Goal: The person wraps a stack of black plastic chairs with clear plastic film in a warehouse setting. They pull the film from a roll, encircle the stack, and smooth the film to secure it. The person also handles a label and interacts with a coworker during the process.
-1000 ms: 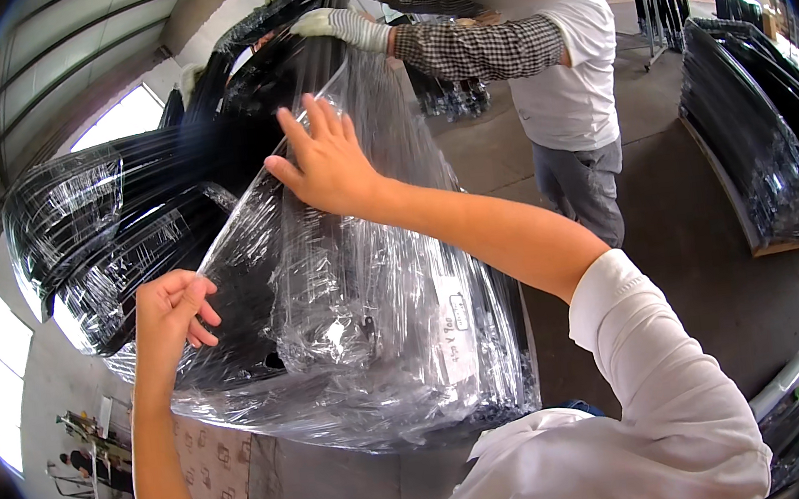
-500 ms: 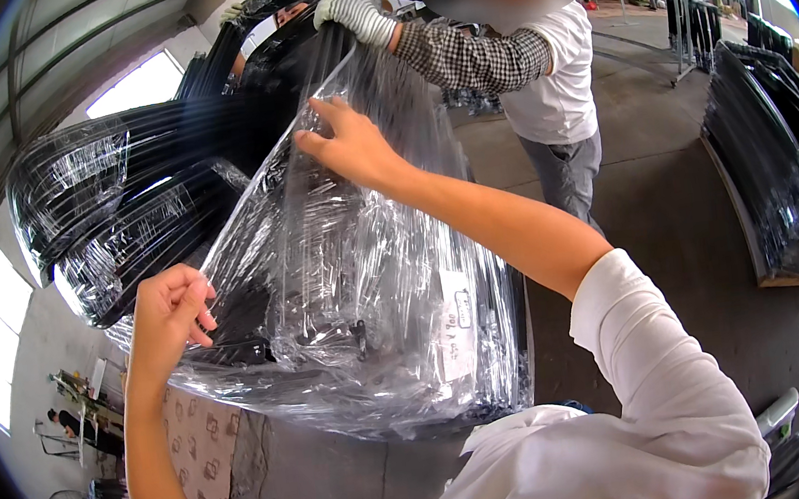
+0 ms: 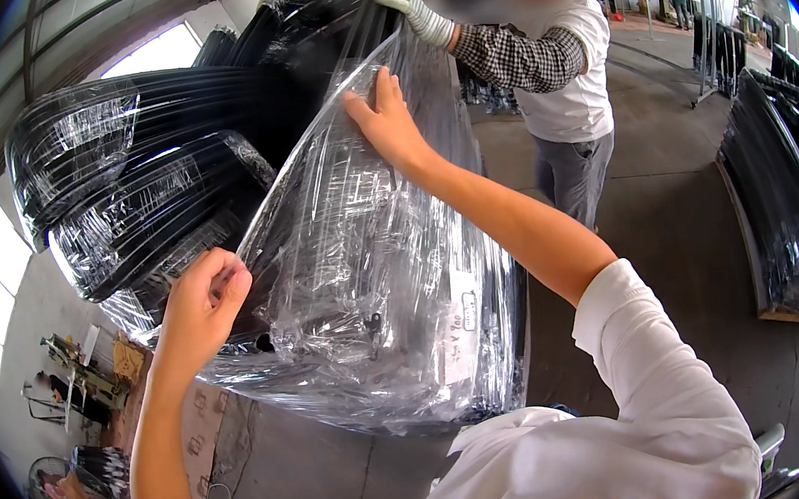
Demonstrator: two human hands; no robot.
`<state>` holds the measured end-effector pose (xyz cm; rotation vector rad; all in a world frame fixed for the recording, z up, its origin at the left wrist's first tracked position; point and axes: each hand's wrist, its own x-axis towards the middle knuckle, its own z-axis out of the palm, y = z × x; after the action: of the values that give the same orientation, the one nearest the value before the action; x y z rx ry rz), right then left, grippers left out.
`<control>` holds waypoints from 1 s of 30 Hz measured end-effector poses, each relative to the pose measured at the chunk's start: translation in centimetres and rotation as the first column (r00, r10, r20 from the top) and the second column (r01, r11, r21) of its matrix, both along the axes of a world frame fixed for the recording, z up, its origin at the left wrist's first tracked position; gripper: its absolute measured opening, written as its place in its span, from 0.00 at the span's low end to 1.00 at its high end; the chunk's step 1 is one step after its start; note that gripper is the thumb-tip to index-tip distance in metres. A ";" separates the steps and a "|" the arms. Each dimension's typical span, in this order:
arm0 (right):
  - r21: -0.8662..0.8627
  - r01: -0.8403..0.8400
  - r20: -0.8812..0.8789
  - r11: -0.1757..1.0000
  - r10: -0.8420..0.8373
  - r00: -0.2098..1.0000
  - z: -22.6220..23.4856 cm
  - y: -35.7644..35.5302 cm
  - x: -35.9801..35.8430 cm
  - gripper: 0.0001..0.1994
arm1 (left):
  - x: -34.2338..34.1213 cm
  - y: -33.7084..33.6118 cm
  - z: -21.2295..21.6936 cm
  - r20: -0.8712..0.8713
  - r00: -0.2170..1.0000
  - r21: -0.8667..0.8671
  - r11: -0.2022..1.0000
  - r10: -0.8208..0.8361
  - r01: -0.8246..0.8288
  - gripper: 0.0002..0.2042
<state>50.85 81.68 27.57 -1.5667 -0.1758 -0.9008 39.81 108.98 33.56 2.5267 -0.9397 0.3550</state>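
Clear plastic film (image 3: 354, 283) covers a large stack of dark pieces in front of me, its folded edge slanting from lower left to upper right. My left hand (image 3: 201, 304) pinches that edge at its lower end, thumb pressed against curled fingers. Farther up, my right hand (image 3: 393, 123) lies against the film just beside the edge, fingers stretched and thumb apart. Beyond it, a co-worker's white-gloved hand (image 3: 407, 0) is at the top of the stack by dark strips. A pale marked label (image 3: 459, 331) shows through the film at the near right.
Wrapped black bundles (image 3: 112, 202) jut out on the left. The co-worker (image 3: 562, 77) stands at the far right of the stack. Another wrapped stack (image 3: 779, 200) stands on the right, near a metal rack (image 3: 709, 42). A fan (image 3: 49, 481) is at the lower left.
My left hand has moved right and its fingers have closed on the film edge. My right hand has shifted right along the film. The co-worker's gloved hand has moved up and right.
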 end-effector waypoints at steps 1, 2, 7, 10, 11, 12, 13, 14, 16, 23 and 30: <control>0.009 0.007 -0.003 1.000 -0.007 1.000 0.0 0.1 0.0 0.42 | 0.0 -0.3 -0.2 0.040 0.999 -0.010 0.999 -0.031 0.031 0.11; 0.019 0.015 -0.006 1.000 -0.015 1.000 0.0 0.2 0.0 0.42 | -0.1 -0.5 -0.6 0.026 0.999 -0.017 0.999 -0.028 0.028 0.12; 0.134 -0.139 0.048 0.981 0.133 0.990 0.2 1.2 0.2 0.43 | -1.1 0.3 -0.3 -0.060 0.998 -0.101 0.995 -0.004 -0.002 0.12; 0.151 -0.155 0.106 0.976 0.140 0.984 0.2 1.0 1.2 0.41 | 0.3 0.8 0.5 -0.057 0.997 -0.063 0.997 -0.049 0.045 0.14; 0.123 -0.173 0.137 0.977 0.156 0.978 0.4 0.7 1.8 0.41 | -0.7 0.0 0.4 0.186 0.980 0.054 0.997 -0.071 0.062 0.18; 0.107 -0.192 0.173 0.976 0.171 0.970 0.6 0.5 2.7 0.41 | -0.9 -0.7 -0.4 0.466 0.884 0.147 0.988 -0.035 -0.038 0.26; 0.170 -0.235 0.210 0.957 0.198 0.958 1.1 0.9 3.6 0.37 | -2.0 -1.6 -0.3 0.486 0.872 0.206 0.977 -0.058 -0.049 0.33; 0.231 -0.275 0.247 0.933 0.217 0.945 1.4 1.2 4.9 0.34 | -2.8 -2.2 -0.6 0.518 0.839 0.295 0.955 -0.169 0.010 0.35; 0.110 -0.140 0.146 0.984 0.123 0.982 1.7 0.7 6.7 0.32 | -4.2 -3.4 -1.2 0.520 0.778 0.584 0.811 -0.352 -0.023 0.31; -0.258 0.051 0.191 0.965 -0.001 0.982 3.4 0.3 6.3 0.27 | -2.6 -1.5 -3.8 0.479 0.807 0.546 0.837 -0.345 0.034 0.28; -0.636 0.236 0.697 0.734 0.415 0.585 -1.9 5.5 -8.7 0.19 | -2.8 1.4 -6.2 0.349 0.872 0.399 0.896 -0.344 0.194 0.22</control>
<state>42.16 87.21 25.69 -1.6241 -1.4172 -1.5428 37.06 110.36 27.35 2.6231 -1.6395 0.7062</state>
